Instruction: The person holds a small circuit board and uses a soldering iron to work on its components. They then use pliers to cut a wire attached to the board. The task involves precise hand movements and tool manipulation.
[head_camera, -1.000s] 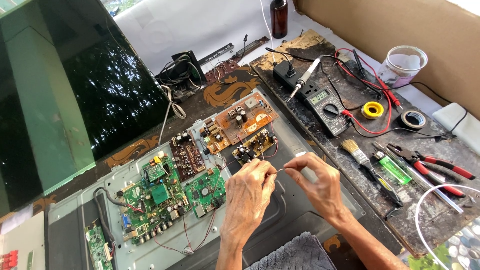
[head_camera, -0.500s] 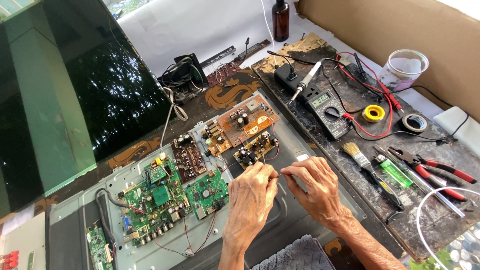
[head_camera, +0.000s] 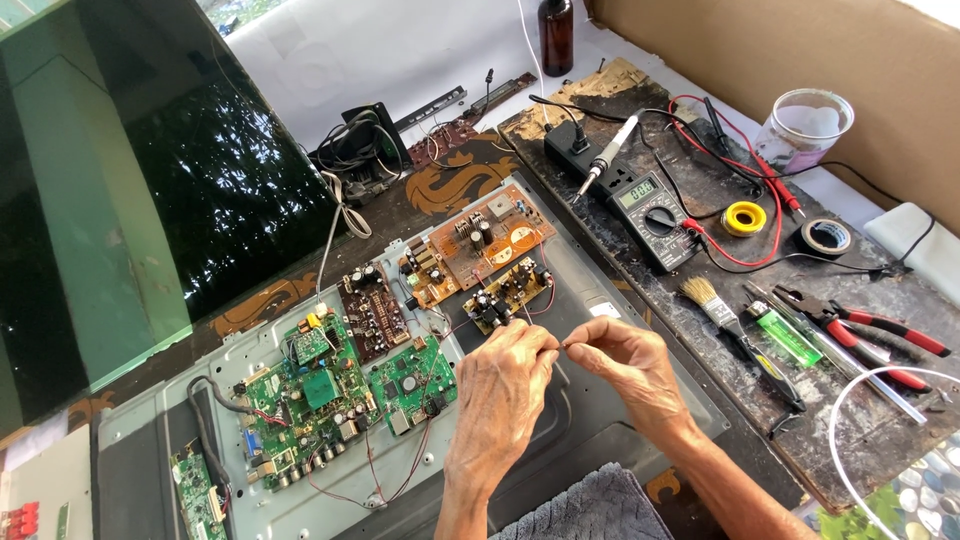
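My left hand and my right hand meet fingertip to fingertip over the metal back panel of a flat screen. Both pinch a thin wire between thumb and finger, just in front of a small brown circuit board. A green main board and a smaller green board lie to the left of my left hand. Further back sit an orange-brown power board and a dark board. The wire itself is mostly hidden by my fingers.
On the dark wooden board to the right lie a multimeter with red leads, a soldering iron, a solder spool, black tape, a brush, red-handled pliers and a plastic cup. A dark glass panel leans at left.
Both hands have shifted slightly right and forward on the panel and their fingertips have closed together on the wire. The boards and tools have not moved.
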